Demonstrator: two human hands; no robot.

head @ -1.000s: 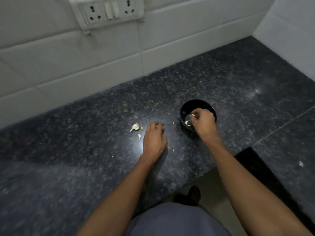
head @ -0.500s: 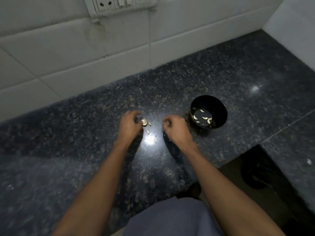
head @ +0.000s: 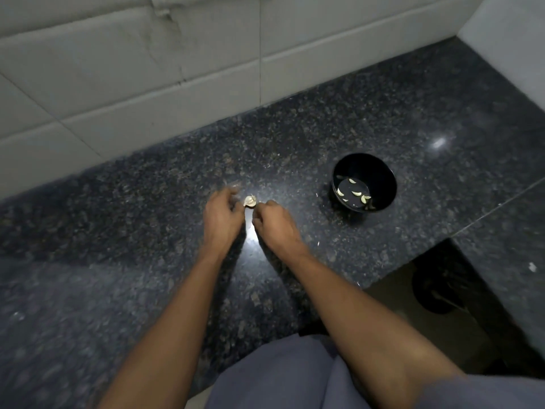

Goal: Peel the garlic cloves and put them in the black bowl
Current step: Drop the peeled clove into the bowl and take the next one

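A small garlic piece [head: 250,201] with its pale skin on sits between my two hands at the middle of the dark granite counter [head: 118,231]. My left hand [head: 222,215] holds it from the left, its fingers curled and blurred. My right hand [head: 275,225] pinches its right edge with curled fingertips. The black bowl [head: 383,178] stands to the right of my hands, apart from them, and holds several peeled cloves [head: 355,193].
White wall tiles [head: 147,84] run along the back, with a socket plate's lower edge [head: 160,8] at the top. Small skin scraps [head: 318,244] lie on the counter. At the right the counter's front edge steps back, and a dark round object [head: 436,290] lies on the floor below.
My right hand left the bowl and moved left to the garlic piece. My left hand shifted to that piece and now holds it. The camera dipped lower.
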